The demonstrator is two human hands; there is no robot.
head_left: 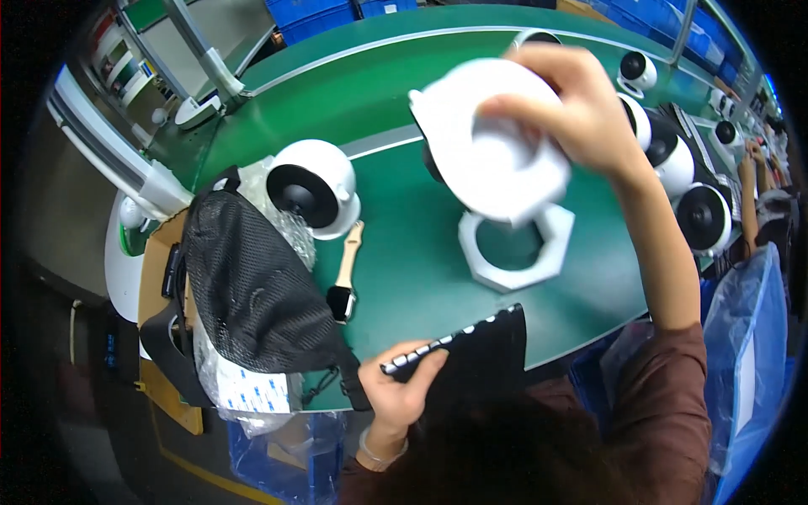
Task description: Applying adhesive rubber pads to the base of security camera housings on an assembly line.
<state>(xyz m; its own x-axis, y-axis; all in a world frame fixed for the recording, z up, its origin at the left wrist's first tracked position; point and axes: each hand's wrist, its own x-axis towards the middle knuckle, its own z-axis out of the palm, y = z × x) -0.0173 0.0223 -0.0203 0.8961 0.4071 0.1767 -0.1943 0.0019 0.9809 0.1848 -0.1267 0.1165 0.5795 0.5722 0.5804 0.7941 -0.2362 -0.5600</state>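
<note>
White unit [484, 160] is held up above the surface [404, 252], over the ring [551, 246] lying toward the near edge; our right hand [581, 105] grips it, thumb at its hollow. With our left hand [397, 389] we pinch a black sheet [484, 358] at the near edge, while a watch [346, 273] and bag [252, 282] lie toward the left edge.
</note>
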